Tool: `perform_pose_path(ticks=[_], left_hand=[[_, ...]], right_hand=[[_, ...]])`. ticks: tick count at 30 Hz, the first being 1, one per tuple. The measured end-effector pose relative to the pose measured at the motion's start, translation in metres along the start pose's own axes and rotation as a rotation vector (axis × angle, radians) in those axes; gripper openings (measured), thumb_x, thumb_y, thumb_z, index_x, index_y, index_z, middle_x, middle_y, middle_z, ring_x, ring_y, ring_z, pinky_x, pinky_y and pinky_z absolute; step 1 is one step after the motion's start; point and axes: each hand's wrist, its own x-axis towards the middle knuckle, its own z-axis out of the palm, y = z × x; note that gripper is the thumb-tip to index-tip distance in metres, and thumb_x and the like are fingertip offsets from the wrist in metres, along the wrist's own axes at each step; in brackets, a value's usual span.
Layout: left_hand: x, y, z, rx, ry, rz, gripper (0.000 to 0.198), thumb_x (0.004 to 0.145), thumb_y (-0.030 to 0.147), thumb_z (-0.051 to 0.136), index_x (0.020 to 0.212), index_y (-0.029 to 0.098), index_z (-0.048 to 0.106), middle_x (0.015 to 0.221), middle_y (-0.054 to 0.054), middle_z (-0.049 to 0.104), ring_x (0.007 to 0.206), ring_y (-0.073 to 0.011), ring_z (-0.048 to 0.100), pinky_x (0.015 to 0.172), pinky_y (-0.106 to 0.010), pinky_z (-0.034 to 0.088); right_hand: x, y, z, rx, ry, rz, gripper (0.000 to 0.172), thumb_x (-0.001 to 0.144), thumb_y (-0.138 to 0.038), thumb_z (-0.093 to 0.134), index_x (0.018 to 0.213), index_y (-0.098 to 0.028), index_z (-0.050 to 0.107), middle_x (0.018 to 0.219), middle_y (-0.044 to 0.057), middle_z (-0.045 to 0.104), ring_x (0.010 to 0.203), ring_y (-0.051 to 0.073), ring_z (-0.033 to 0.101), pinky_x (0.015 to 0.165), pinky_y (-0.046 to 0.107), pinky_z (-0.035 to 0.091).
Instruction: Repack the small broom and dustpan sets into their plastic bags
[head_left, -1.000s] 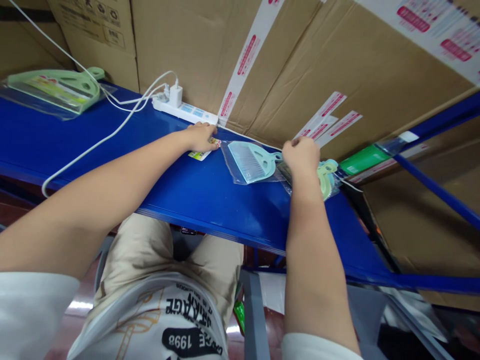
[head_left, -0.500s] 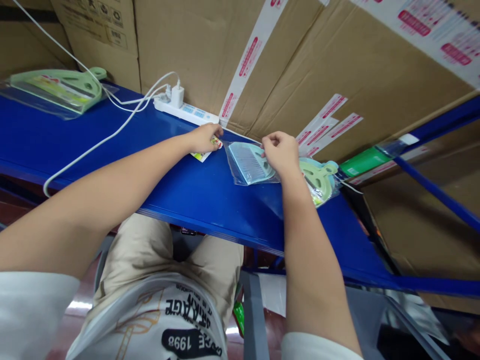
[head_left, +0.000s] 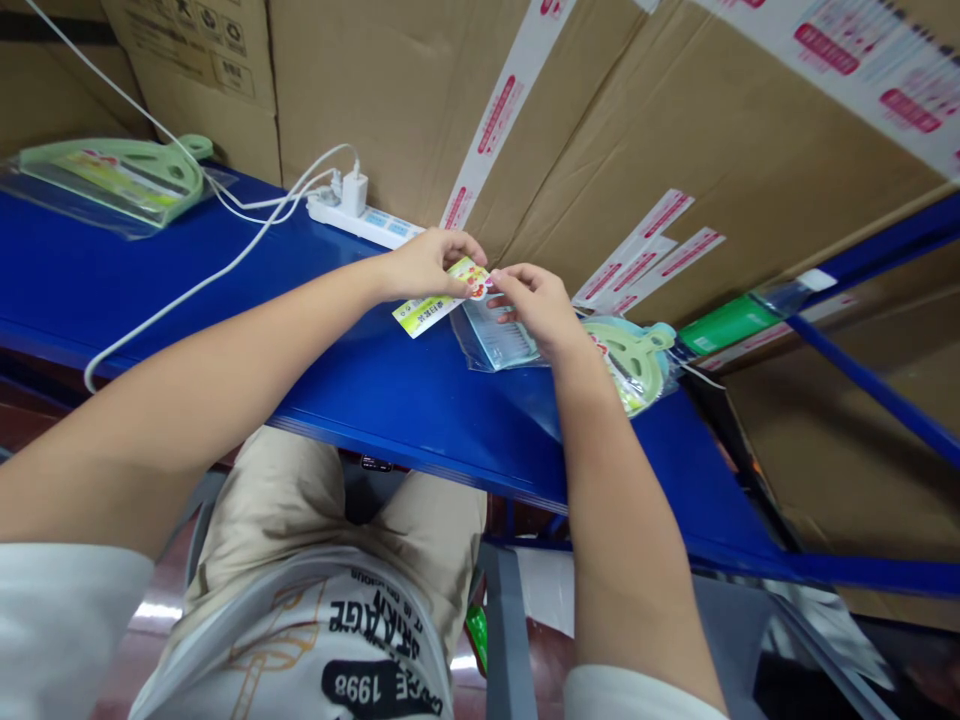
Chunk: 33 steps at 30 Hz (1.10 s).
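Note:
My left hand point(head_left: 429, 266) holds a yellow-green and white printed label card point(head_left: 426, 314) between thumb and fingers. At the card's rounded end with red print, the fingertips of my right hand point(head_left: 538, 306) are pinched and touching it. Beneath my right hand lies a light-blue dustpan point(head_left: 496, 342) in clear plastic wrap, partly hidden by the hand. Just right of my right wrist is a pale green dustpan piece point(head_left: 637, 350), also wrapped, with a similar label partly showing.
A wrapped green dustpan point(head_left: 161, 165) lies at the far left of the blue shelf point(head_left: 375, 400). A white power strip point(head_left: 367, 225) with plugs and a looping white cable point(head_left: 191, 285) sits behind my left arm. Large cardboard boxes point(head_left: 375, 90) wall the back. A green-labelled bottle point(head_left: 731, 322) lies at right.
My left hand has lifted the label card and moved it right. My right hand has shifted left from above the blue dustpan to meet the card's end.

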Motion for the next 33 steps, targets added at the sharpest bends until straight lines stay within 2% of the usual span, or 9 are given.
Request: perform_pose_path(ticks=[5, 11, 17, 23, 27, 33], left_hand=[[-0.003, 0.007, 0.01, 0.133, 0.042, 0.103, 0.028, 0.071, 0.014, 0.082, 0.096, 0.018, 0.068, 0.09, -0.002, 0.07, 0.09, -0.0213, 0.07, 0.086, -0.037, 0.055], [-0.013, 0.017, 0.013, 0.439, 0.083, 0.12, 0.056, 0.075, 0.018, 0.077, 0.129, 0.019, 0.063, 0.106, -0.005, 0.073, 0.101, -0.0247, 0.071, 0.091, -0.037, 0.053], [-0.018, 0.029, 0.013, 0.68, 0.061, 0.065, 0.041, 0.084, 0.026, 0.067, 0.125, 0.02, 0.071, 0.108, -0.009, 0.077, 0.111, -0.0305, 0.073, 0.094, -0.038, 0.052], [-0.019, 0.028, 0.012, 0.731, 0.026, 0.095, 0.039, 0.088, 0.024, 0.062, 0.126, 0.02, 0.07, 0.109, -0.009, 0.077, 0.112, -0.0297, 0.073, 0.092, -0.037, 0.053], [-0.02, 0.029, 0.011, 0.719, 0.017, 0.091, 0.046, 0.089, 0.023, 0.063, 0.134, 0.02, 0.065, 0.11, -0.009, 0.077, 0.115, -0.03, 0.072, 0.093, -0.036, 0.052], [-0.021, 0.03, 0.01, 0.681, 0.07, 0.01, 0.06, 0.088, 0.024, 0.069, 0.146, 0.018, 0.054, 0.121, -0.013, 0.075, 0.122, -0.0325, 0.07, 0.1, -0.039, 0.052]], right_hand=[[0.0, 0.001, 0.003, 0.146, -0.129, 0.096, 0.04, 0.075, -0.046, 0.095, 0.078, -0.022, 0.065, 0.077, 0.0, 0.069, 0.074, 0.016, 0.07, 0.063, 0.026, 0.058], [-0.007, -0.002, 0.017, 0.26, -0.108, 0.088, 0.04, 0.071, -0.047, 0.097, 0.075, -0.023, 0.065, 0.075, -0.003, 0.068, 0.072, 0.013, 0.067, 0.066, 0.026, 0.059], [-0.008, -0.002, 0.021, 0.252, -0.132, -0.019, 0.043, 0.069, -0.055, 0.097, 0.079, -0.025, 0.068, 0.085, -0.002, 0.072, 0.082, 0.014, 0.069, 0.072, 0.027, 0.06], [-0.005, 0.002, 0.022, 0.16, -0.118, -0.125, 0.036, 0.073, -0.051, 0.095, 0.081, -0.024, 0.073, 0.087, 0.0, 0.075, 0.084, 0.016, 0.069, 0.078, 0.03, 0.06], [-0.004, 0.001, 0.024, 0.104, -0.104, -0.188, 0.034, 0.076, -0.05, 0.093, 0.08, -0.023, 0.072, 0.086, 0.001, 0.074, 0.088, 0.018, 0.069, 0.084, 0.035, 0.059], [-0.011, -0.013, 0.021, 0.11, -0.01, -0.117, 0.035, 0.077, -0.051, 0.092, 0.08, -0.026, 0.068, 0.086, 0.0, 0.069, 0.092, 0.017, 0.067, 0.082, 0.032, 0.059]])
